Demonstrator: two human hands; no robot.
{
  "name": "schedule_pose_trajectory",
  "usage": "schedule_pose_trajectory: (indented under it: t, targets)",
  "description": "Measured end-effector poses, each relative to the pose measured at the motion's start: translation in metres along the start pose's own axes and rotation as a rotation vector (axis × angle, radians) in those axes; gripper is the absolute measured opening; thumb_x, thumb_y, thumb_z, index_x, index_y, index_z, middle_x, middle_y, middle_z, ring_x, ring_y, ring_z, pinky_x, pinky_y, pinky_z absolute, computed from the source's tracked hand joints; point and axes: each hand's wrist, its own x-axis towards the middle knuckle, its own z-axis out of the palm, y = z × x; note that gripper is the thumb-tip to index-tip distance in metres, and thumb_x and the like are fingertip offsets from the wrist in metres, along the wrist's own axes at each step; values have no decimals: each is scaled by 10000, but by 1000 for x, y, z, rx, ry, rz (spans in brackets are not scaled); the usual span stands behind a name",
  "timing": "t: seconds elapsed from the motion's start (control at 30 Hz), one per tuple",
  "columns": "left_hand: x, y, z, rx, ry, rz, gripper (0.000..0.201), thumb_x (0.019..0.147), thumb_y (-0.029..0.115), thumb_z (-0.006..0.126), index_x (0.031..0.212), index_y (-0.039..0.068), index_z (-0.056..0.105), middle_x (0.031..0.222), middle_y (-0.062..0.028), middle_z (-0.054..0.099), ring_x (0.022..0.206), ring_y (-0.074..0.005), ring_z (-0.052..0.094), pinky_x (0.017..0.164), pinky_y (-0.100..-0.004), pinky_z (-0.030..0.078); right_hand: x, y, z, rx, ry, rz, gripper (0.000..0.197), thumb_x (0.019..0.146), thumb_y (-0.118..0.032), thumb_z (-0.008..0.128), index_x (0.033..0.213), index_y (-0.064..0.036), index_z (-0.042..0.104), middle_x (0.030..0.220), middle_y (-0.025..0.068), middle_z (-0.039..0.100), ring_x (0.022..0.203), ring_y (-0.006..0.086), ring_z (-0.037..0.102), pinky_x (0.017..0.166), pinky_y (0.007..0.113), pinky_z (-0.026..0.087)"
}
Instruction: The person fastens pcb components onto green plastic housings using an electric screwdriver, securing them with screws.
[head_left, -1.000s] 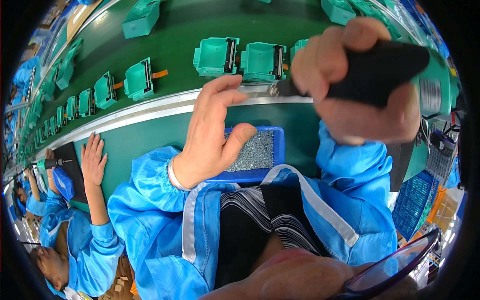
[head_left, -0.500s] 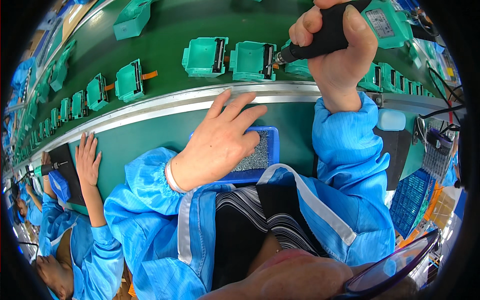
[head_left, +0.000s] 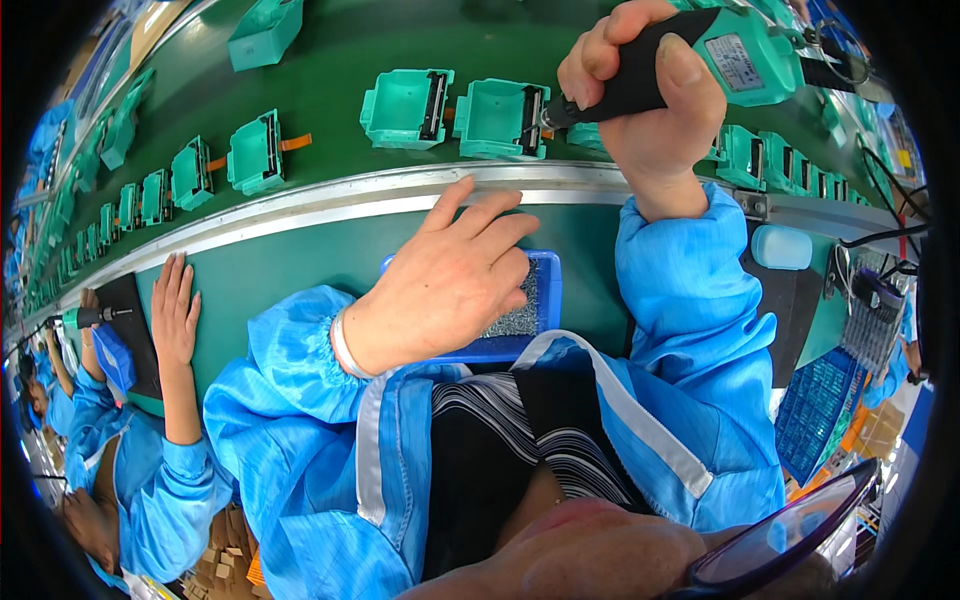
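Note:
My right hand (head_left: 660, 110) is wrapped round an electric screwdriver (head_left: 745, 60) with a green body and black grip. Its tip points left and meets the black strip on the near side of a green plastic housing (head_left: 492, 115). Just left of that stands another green housing (head_left: 400, 105), also with a black strip on its right side. My left hand (head_left: 440, 275) hovers palm down, fingers spread and empty, by the metal rail (head_left: 350, 187). Partly under it lies a blue tray (head_left: 547, 310) full of small metal screws (head_left: 518, 315).
Several more housings (head_left: 255, 155) line the green belt (head_left: 330, 110) to the left, some with orange ribbon cables (head_left: 297, 142). A pale blue box (head_left: 781, 247) sits on the right. At the left, a co-worker's hand (head_left: 175, 310) rests on the bench near another screwdriver (head_left: 90, 317).
My right hand and the screwdriver have shifted slightly left and down, its tip staying at the same housing. The left hand's fingers have curled a little. The housings have slid slightly left.

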Motion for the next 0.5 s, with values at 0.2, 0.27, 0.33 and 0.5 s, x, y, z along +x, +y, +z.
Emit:
schedule_pose_trajectory:
  t: [0.2, 0.27, 0.33, 0.5]
  targets:
    - [4, -5, -5, -24, -86, 79, 266, 752, 300, 794, 782, 69, 666, 1281, -113, 640, 1330, -349, 519, 1161, -609, 321, -5, 5, 0, 66, 16, 31, 527, 847, -436, 833, 1005, -22, 549, 736, 88, 592, 606, 209, 588, 576, 337, 505]
    - [4, -7, -8, -35, -84, 90, 288, 762, 334, 787, 779, 74, 664, 1275, -115, 641, 1330, -353, 519, 1157, -613, 322, -3, 5, 1, 45, 10, 3, 507, 866, -438, 804, 1014, -22, 555, 733, 85, 588, 599, 206, 585, 572, 338, 499]
    - [3, -7, -10, -38, -82, 101, 312, 773, 367, 780, 776, 79, 662, 1269, -117, 642, 1330, -356, 519, 1152, -616, 323, -2, 3, 0, 27, 2, -32, 489, 886, -440, 775, 1022, -22, 560, 729, 82, 585, 593, 203, 583, 568, 339, 494]
    - [5, -11, -4, -219, 5, 49, 290, 819, 357, 764, 841, 103, 627, 1307, -118, 620, 1338, -349, 516, 1129, -622, 331, -9, 5, -9, -30, 11, 61, 466, 941, -467, 654, 1187, -81, 561, 843, 76, 551, 705, 226, 525, 669, 389, 430]
